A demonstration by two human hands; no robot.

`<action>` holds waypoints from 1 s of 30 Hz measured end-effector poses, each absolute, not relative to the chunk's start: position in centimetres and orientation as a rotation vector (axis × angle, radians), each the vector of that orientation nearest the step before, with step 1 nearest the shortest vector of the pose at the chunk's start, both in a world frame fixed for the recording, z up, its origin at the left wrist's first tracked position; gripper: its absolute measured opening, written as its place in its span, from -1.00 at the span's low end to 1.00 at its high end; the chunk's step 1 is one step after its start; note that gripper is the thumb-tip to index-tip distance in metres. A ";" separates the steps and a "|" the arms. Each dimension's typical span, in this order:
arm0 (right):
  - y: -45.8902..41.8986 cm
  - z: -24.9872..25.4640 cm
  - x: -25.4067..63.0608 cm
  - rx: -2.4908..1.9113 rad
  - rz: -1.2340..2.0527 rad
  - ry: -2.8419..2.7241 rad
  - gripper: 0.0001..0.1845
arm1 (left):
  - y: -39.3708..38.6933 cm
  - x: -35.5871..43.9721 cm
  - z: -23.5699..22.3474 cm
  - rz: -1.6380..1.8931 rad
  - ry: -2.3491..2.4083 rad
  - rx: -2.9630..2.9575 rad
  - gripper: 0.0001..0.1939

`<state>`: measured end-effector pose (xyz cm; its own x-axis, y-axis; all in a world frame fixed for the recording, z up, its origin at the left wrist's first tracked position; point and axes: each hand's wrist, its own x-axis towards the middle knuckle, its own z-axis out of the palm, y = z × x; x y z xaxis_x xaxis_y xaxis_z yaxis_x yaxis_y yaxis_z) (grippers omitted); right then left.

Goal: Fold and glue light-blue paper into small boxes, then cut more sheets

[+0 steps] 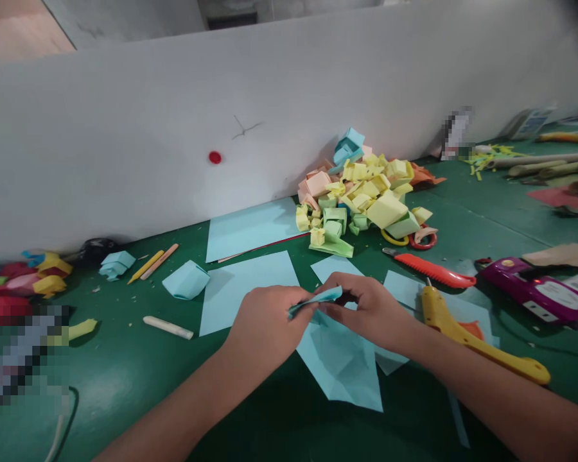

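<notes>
Both hands meet at a small folded piece of blue paper (328, 295) in the middle of the view. My left hand (274, 321) pinches its left end between thumb and fingers. On its right side, my right hand (361, 305) has thumb and fingertips closed against the same paper; the exact grip is partly hidden. A creased blue sheet (341, 359) lies beneath the hands, and a flat blue sheet (245, 289) is behind the left one. To the left sit a folded blue paper shape (186, 280) and a smaller one (116, 264).
A heap of folded paper pieces (366, 192) leans near the white partition (149, 141). At right lie a red utility knife (436, 270), a yellow glue gun (481, 343) and a purple device (539, 289). Pencils (147, 266) and a whitish stick (167, 327) are at left.
</notes>
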<state>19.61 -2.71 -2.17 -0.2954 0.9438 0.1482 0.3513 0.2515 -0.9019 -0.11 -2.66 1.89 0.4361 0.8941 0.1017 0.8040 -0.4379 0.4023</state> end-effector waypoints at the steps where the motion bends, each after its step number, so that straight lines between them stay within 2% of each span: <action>1: -2.6 -2.3 19.6 -1.221 1.015 -1.792 -0.94 | -2.5 -0.2 1.9 0.478 1.465 2.335 -0.81; 4: -2.3 -2.4 19.8 -1.305 0.995 -1.760 -0.81 | -2.2 -0.5 2.0 0.580 1.462 2.215 -0.83; 9: -2.2 -2.3 20.0 -1.372 1.008 -1.706 -0.74 | -1.8 -0.7 1.9 0.563 1.476 2.171 -0.79; 23: -2.0 -2.9 20.0 -1.418 0.891 -1.821 -0.81 | -1.9 0.1 0.7 0.570 1.446 2.290 -0.79; 30: -2.1 -2.9 19.9 -1.387 0.912 -1.867 -0.78 | -1.8 -0.2 0.2 0.434 1.465 2.440 -0.82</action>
